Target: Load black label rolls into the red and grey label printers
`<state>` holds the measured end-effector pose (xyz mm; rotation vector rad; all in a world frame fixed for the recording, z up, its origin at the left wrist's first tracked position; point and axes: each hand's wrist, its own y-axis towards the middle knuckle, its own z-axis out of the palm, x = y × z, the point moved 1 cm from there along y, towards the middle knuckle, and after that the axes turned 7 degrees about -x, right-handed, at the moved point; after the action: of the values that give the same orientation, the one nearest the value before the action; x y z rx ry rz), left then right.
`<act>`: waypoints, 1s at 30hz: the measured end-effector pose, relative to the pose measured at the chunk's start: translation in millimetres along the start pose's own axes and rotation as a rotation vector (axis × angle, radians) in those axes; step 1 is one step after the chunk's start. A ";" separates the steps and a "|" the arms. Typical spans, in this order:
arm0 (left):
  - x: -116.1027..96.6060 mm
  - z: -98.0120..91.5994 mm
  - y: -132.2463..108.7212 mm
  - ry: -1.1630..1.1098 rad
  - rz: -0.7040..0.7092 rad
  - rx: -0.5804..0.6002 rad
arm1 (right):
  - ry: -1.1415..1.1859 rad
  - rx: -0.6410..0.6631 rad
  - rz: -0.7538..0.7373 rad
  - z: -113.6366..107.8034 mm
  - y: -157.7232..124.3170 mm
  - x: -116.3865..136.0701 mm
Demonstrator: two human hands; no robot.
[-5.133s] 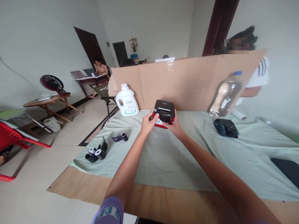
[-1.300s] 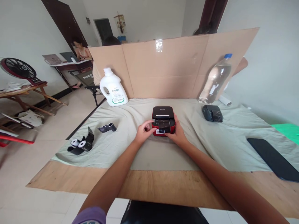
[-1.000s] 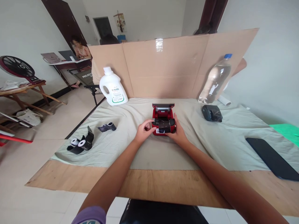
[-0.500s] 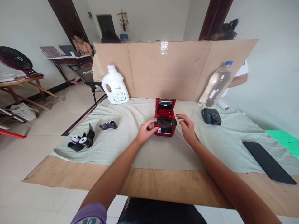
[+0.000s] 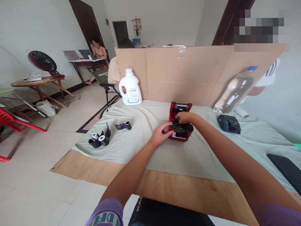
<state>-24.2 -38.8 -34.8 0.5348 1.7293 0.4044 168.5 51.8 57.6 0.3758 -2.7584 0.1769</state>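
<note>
A small red and black label printer [image 5: 180, 135] stands on the pale green cloth [image 5: 207, 157] in the middle of the table, its lid swung up. My left hand [image 5: 161, 133] rests against its left front corner, fingers curled on the casing. My right hand [image 5: 185, 117] reaches down into the open paper bay from above, fingers bent inside it; what they touch is hidden.
Two white paper rolls in black wrap [image 5: 98, 139] and a loose black wrapper [image 5: 123, 126] lie left. A white jug [image 5: 130, 88], a clear bottle [image 5: 235, 90], a black pouch [image 5: 229, 123] and a cardboard screen [image 5: 188, 73] stand behind. A dark phone [image 5: 285, 166] lies right. Other people are beyond the screen.
The printer's lid has been opened and swung upright. My right hand left the printer's right side, lifted, and has gone into the open bay. My left hand stayed at the left corner.
</note>
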 end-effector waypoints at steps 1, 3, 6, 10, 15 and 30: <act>-0.7 -0.2 0.2 0.003 -0.002 0.001 | -0.006 0.015 0.023 0.1 0.4 3.2; -3.0 -1.2 0.4 0.022 -0.012 0.006 | -0.006 0.014 0.046 -4.2 -4.2 9.0; -8.0 -3.7 0.3 0.059 -0.045 0.018 | 0.017 -0.038 0.031 -23.0 -25.6 15.2; -12.7 -6.5 0.4 0.067 -0.075 0.055 | 0.242 -0.167 0.044 -56.7 -65.1 33.1; -13.0 -7.5 1.2 0.069 -0.067 0.066 | 0.558 -0.300 0.059 -59.5 -61.9 98.8; -0.7 0.3 7.3 -0.315 -0.093 0.125 | 0.250 -0.449 -0.148 115.0 118.2 239.2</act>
<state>-22.8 -33.1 -30.4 0.5727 1.4738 0.1374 -118.0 89.0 27.2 0.4001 -2.4183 -0.3996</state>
